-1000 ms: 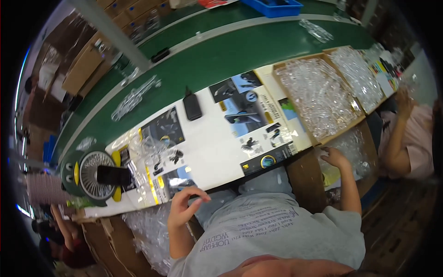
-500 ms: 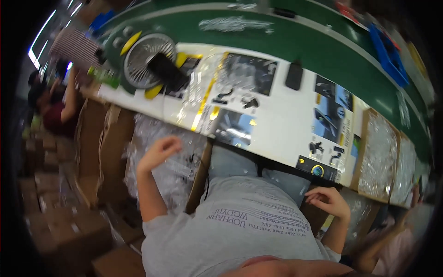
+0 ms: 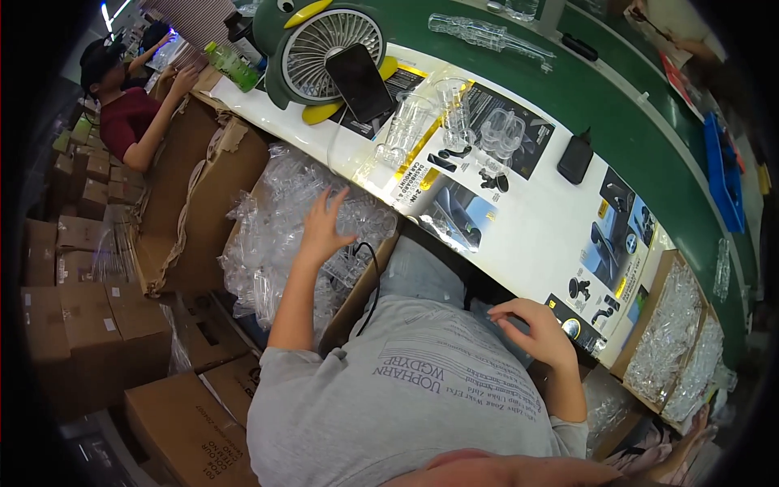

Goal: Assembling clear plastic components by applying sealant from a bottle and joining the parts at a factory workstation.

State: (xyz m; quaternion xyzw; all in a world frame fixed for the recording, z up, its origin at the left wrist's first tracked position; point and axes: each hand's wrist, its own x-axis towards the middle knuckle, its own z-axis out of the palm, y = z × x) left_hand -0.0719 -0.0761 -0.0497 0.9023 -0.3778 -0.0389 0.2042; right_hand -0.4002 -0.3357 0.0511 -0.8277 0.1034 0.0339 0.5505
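My left hand (image 3: 326, 229) is open, thumb and fingers spread. It hangs above a cardboard box heaped with clear plastic pieces (image 3: 272, 215), by the white bench's front edge. No object shows in it. My right hand (image 3: 531, 331) is in front of my body near the bench edge, fingers loosely bent and thumb apart, and I see nothing in it. On the printed sheet covering the bench are several clear plastic pieces (image 3: 456, 109), some standing like cups. To their right lies a small black device (image 3: 575, 158). A black cable (image 3: 376, 280) hangs beside the box.
A green fan (image 3: 333, 53) with a phone (image 3: 359, 81) leaning on it stands at the left, near a green bottle (image 3: 231, 66). Cartons of clear pieces (image 3: 669, 325) sit right. Beyond runs a green surface (image 3: 625, 97) with a blue tray (image 3: 722, 174). A co-worker (image 3: 134, 114) is far left.
The view has turned, so the bench appears shifted and tilted. My left hand's fingers have gone from loosely bent to spread. My right hand has moved closer to my body's middle.
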